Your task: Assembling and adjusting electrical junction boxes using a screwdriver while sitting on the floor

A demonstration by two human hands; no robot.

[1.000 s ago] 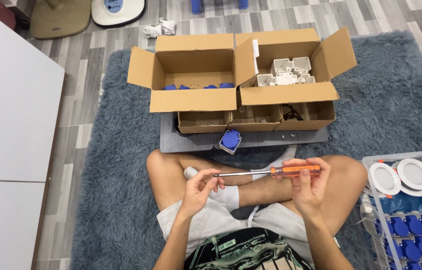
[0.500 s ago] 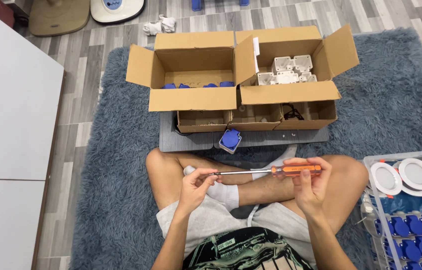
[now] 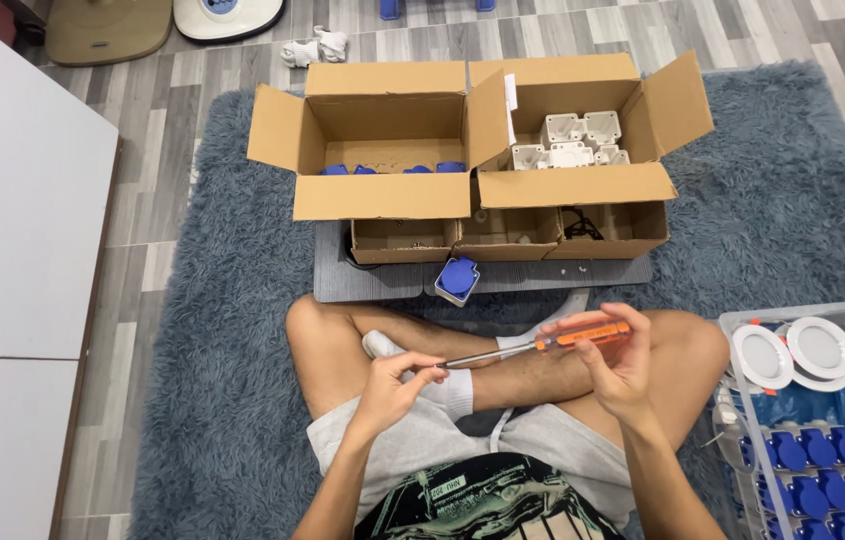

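Person sits cross-legged on the rug (image 3: 193, 400). Right hand (image 3: 615, 368) wraps the orange handle of the screwdriver (image 3: 543, 344), held level over the lap. Left hand (image 3: 391, 385) pinches at its tip (image 3: 443, 365); what sits there, cannot tell. Best keep the shaft steady and fingertips close to the point. Cardboard boxes (image 3: 473, 150) well ahead.

This looks like a room in a home used for piecework: a person sits cross-legged in shorts and socks on a shaggy grey-blue rug (image 3: 803, 200) laid over a grey wood-plank floor (image 3: 158, 150), beside a white cabinet (image 3: 13, 230). Open cardboard boxes (image 3: 383, 140) of small blue and white plastic parts and a clear plastic bin (image 3: 743, 420) of round white fittings stand around the rug. The bases of household appliances (image 3: 228, 15) rest on the floor behind the boxes.
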